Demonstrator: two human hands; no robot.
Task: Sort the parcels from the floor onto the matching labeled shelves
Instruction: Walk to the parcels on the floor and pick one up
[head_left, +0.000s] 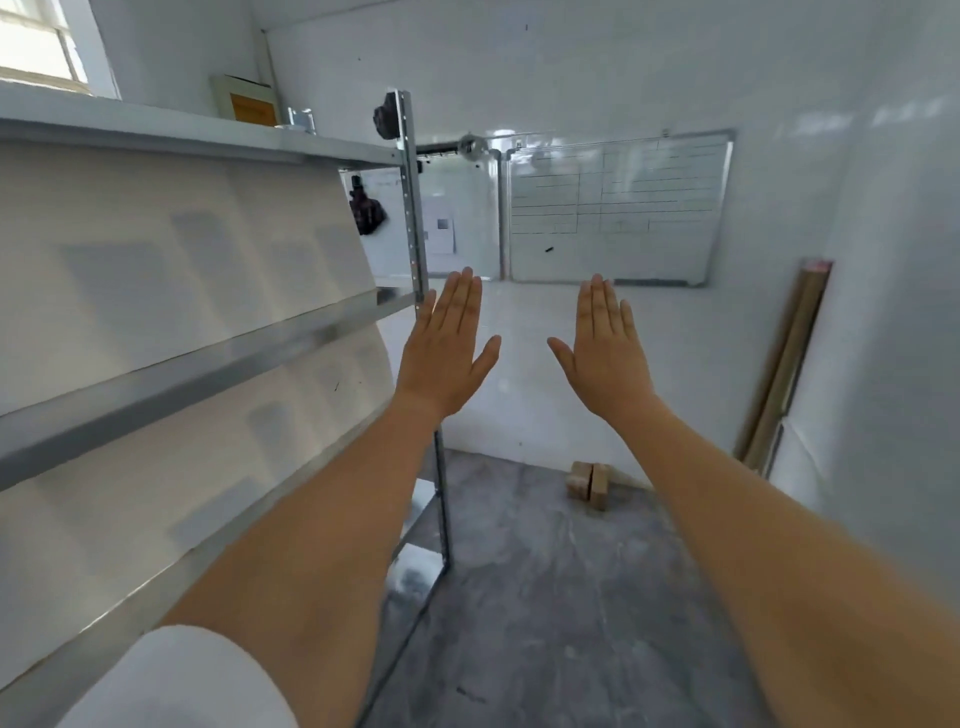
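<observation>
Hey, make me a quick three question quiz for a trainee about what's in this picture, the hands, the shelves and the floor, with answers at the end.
1. True or false: the left hand grips a parcel.
2. Where does the metal shelf rack stand?
A. to the person's left
B. to the person's right
C. behind the whiteboard
3. Fill in: the small brown blocks sit on the ____ by the far wall.

Key:
1. False. Both the left hand and the right hand are flat, fingers straight, holding nothing.
2. A.
3. floor.
</observation>
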